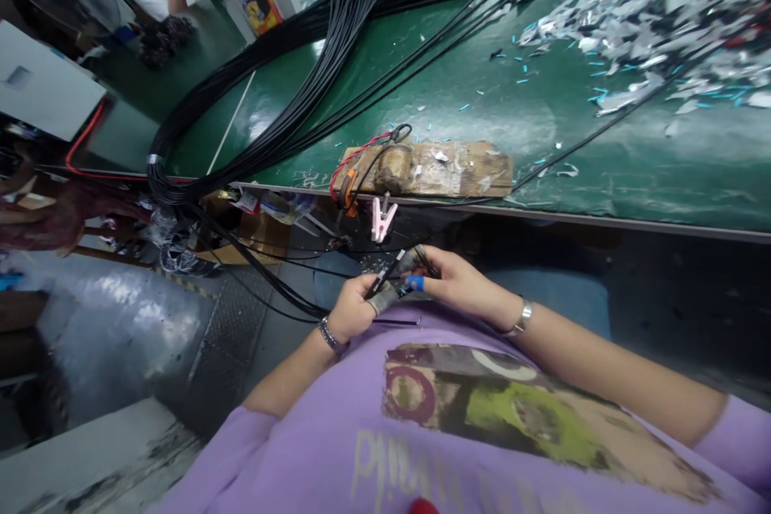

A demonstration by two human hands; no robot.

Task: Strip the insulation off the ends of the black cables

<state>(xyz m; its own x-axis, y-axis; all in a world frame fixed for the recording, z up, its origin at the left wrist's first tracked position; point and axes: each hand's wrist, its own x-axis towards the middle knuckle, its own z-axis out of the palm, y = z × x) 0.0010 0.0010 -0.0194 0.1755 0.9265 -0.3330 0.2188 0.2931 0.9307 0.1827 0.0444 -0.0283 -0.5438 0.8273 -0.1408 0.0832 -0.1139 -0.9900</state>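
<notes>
Cable bundle [241, 152]: one thick sheaf of black cables, sweeping from 12 o'clock down to 9 o'clock off the green surface [632, 169].
Left hand [352, 309]: fingers curled, pinching a thin black cable [385, 277] at the frame's centre, near the lap; grey tape covers one fingertip.
Pink clip [382, 218]: one, hanging at the surface edge, just above the hands.
Wooden block [427, 169]: one, at 12 o'clock of the hands, red wire looped on it.
Right hand [458, 285]: fingers closed on the same cable's end; one blue-taped fingertip.
Scrap pile [650, 16]: too many bits to count, at 2 o'clock.
Risk: the cable end could slip from the pinch if the trailing length tugs.
</notes>
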